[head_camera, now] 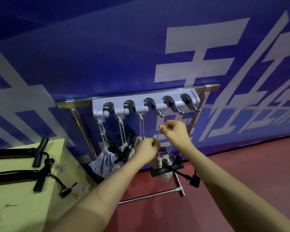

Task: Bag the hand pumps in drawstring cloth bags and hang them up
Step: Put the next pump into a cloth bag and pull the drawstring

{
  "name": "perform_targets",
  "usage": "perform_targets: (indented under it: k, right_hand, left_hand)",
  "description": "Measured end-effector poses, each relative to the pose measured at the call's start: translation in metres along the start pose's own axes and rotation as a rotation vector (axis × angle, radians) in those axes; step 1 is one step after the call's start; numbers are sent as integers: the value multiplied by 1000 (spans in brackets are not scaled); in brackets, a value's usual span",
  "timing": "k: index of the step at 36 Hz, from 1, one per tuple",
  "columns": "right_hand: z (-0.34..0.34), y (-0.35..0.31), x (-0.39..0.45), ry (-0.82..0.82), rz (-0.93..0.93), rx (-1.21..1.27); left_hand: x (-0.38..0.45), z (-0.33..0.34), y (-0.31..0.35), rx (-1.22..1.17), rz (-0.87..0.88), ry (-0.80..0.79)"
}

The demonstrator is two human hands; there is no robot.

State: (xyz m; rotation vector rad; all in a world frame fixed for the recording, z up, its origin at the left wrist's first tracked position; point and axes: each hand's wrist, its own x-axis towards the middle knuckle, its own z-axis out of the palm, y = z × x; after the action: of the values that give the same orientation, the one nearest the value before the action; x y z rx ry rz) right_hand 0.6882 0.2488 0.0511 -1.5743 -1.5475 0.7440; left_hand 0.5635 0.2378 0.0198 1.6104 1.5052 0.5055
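Observation:
A grey hook rack [146,104] is fixed to a chrome stand. Three pale cloth bags [105,162] with black pumps in them hang by cords from its three left hooks. A fourth bag [164,174], with a black pump handle [166,169] sticking out, dangles below my hands. My left hand [147,149] pinches its drawstring low down. My right hand [176,133] grips the same cord higher up, just under the fourth hook [161,113]. Two bare black pumps [23,178] lie on the table at left.
The yellow-green table [23,206] fills the lower left. A blue banner wall with white characters [191,56] stands behind the rack. The stand's chrome foot bar [151,195] rests on the red floor. A hose end with a black valve head [194,179] hangs from the fourth pump.

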Motion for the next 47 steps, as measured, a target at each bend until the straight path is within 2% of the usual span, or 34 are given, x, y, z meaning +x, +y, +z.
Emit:
perform_targets:
  k: [5, 14, 20, 25, 34, 40, 47]
  right_hand:
    - [-3, 9, 21, -24, 25, -80]
    - [-8, 13, 51, 24, -26, -27]
    - [-3, 26, 61, -13, -3, -136]
    - [3, 39, 55, -101, 50, -190]
    - [10, 26, 39, -82, 135, -390]
    - [16, 16, 22, -125, 180, -374]
    - [47, -30, 0, -233, 65, -330]
  left_hand:
    - [17, -10, 23, 7, 70, 207]
    - [52, -14, 42, -87, 64, 299]
    - [73, -1, 31, -66, 1, 302]
    - [76, 7, 25, 1, 6, 205]
    - [59, 0, 19, 24, -28, 168]
    - [34, -21, 13, -28, -30, 204]
    - [-10, -75, -7, -39, -16, 291]
